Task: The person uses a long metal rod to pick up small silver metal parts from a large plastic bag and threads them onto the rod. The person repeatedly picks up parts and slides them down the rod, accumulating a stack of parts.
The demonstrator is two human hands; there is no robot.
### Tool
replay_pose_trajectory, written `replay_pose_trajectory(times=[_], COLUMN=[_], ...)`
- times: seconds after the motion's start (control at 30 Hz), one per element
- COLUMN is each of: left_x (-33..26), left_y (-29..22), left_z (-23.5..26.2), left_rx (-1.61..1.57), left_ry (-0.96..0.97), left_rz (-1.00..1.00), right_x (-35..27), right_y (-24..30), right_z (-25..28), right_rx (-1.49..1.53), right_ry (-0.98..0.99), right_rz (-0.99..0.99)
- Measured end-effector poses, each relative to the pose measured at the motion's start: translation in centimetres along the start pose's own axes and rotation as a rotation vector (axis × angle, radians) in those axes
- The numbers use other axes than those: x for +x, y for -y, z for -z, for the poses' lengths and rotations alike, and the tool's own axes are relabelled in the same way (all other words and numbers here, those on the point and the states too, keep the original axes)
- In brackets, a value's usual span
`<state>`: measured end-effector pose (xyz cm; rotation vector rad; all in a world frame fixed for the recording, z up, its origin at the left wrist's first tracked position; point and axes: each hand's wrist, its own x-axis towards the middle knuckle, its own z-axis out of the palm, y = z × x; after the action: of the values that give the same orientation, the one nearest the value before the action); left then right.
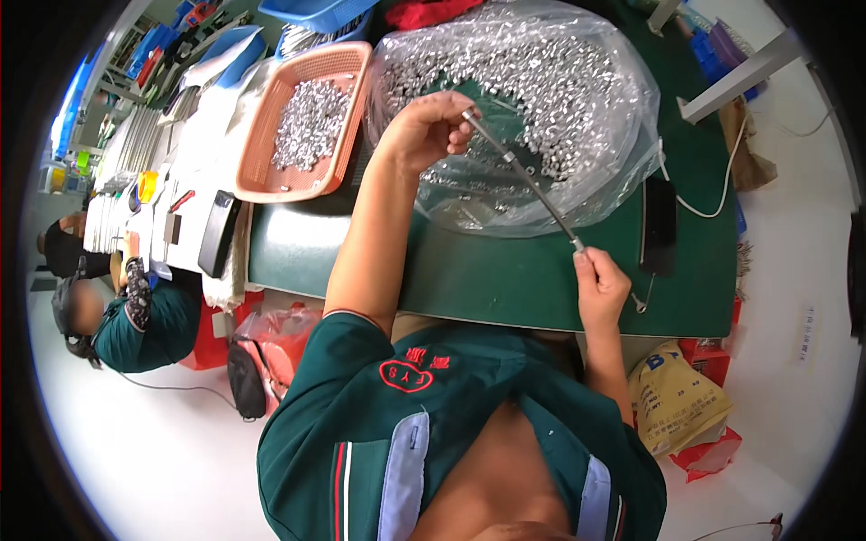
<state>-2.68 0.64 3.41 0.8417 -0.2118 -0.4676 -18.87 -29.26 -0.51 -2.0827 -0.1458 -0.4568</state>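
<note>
A thin metal rod (544, 197) slants between my hands over the green table. My left hand (426, 132) pinches its upper end near a small silver fitting (468, 114). Another silver collar (509, 157) sits farther down the shaft. At the lower end, the thumb and fingers of my right hand (602, 283) close on the rod beside a silver tip. Beneath it spreads a clear plastic bag (451, 215) with a large heap of small silver metal pieces (577, 99). An orange basket (251, 169) left of the bag holds more such pieces (311, 124).
The green table (492, 288) carries a black phone-like slab (659, 225) and a small hooked metal piece (640, 306) at right. A white cable (717, 215) curls nearby. Left are a black case (219, 234) and a co-worker (149, 329). A yellow sack (678, 399) stands below the table.
</note>
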Motion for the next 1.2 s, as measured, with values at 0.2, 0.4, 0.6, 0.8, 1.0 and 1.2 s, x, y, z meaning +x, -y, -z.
replay_pose_trajectory(times=[0.2,0.4,0.6,0.8,1.0,1.2], left_x=[-1.7,-5.6,-9.1,-9.0,-9.2,-9.2], left_y=[0.6,-2.8,-3.1,1.4,2.1,0.7], left_z=[-5.1,-5.1,-2.5,0.4,1.0,-0.2], left_rx=[0.583,1.264,1.497,1.832,1.847,1.260], left_ry=[-0.103,-0.441,-0.595,-0.537,-0.519,-0.547], left_rz=[-0.096,-0.352,-0.249,-0.152,-0.167,-0.186], right_x=[0.0,-0.4,-0.2,-0.5,-0.4,-0.2], right_y=[-0.2,-0.1,-0.4,-0.5,-0.4,-0.2], right_z=[0.0,0.7,0.6,0.9,1.0,1.0], right_rx=[0.065,0.150,0.206,0.207,0.197,0.166], right_ry=[0.000,0.006,0.022,0.041,0.035,0.039], right_rz=[-0.054,-0.192,-0.196,-0.188,-0.183,-0.169])
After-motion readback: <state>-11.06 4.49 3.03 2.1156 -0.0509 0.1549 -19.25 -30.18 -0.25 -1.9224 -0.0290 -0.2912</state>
